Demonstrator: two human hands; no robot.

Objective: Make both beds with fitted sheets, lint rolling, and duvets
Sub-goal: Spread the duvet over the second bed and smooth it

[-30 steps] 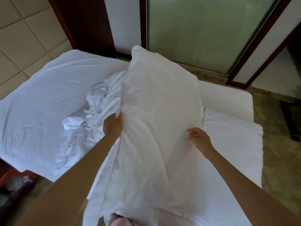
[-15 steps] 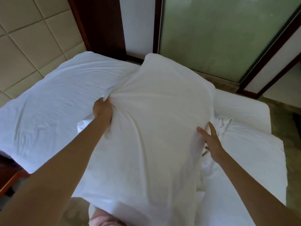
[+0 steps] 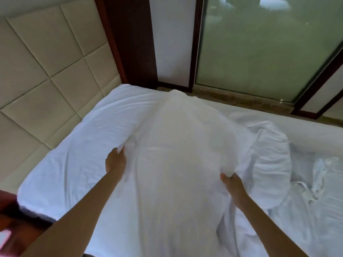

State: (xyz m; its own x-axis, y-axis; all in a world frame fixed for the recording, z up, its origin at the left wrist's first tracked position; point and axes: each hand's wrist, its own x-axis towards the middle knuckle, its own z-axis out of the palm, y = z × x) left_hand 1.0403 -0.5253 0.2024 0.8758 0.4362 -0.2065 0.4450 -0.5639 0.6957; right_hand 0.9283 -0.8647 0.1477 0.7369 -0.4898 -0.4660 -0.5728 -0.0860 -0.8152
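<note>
Blocked dead centre by raised pillow (image 3: 181,154), gripped betw. left hand (image 3: 115,162) and right hand (image 3: 233,184). Free to pass on left over flat sheet (image 3: 78,154), up to padded wall (image 3: 37,80). Tight on right: crowded by rumpled bedding (image 3: 271,164) just beside right hand. Hemmed bottom-left by wooden edge (image 3: 22,225).

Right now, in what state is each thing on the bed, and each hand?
Pillow: held up, gripped at both sides.
Left hand: grips the pillow's left edge.
Right hand: grips its right edge.
Sheet: spread out, slightly wrinkled.
Bedding: crumpled, at the right.
</note>
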